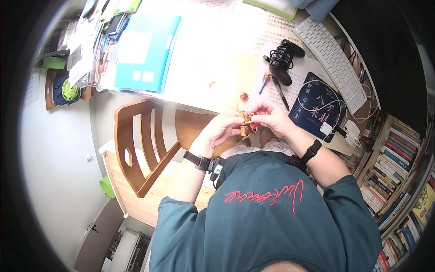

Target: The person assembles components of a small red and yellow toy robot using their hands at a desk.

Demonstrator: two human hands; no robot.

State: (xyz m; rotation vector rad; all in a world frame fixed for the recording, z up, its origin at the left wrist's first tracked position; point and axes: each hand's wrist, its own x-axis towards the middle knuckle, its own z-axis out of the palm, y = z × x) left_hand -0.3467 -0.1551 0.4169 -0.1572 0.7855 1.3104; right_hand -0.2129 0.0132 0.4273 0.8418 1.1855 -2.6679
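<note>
A small red and yellow toy figure (247,127), jointed and angular in shape, is held between my two hands just off the near edge of the desk. My left hand (221,128) grips its left side with the thumb and fingers closed. From the right, my right hand (273,119) pinches its upper part between thumb and forefinger. A small red piece (244,96) lies on the desk just beyond my hands. Farther left, a tiny orange piece (212,85) rests on the bright desk surface. The fingers partly cover the figure, and glare washes out the desk nearby.
Right of my hands lie a black game controller (282,59) wrapped in its cable, pens (280,92), a dark blue mat (312,106) and a white keyboard (333,61). Blue folders (147,52) lie at far left. A wooden chair (136,145) stands left; bookshelves (389,167) stand right.
</note>
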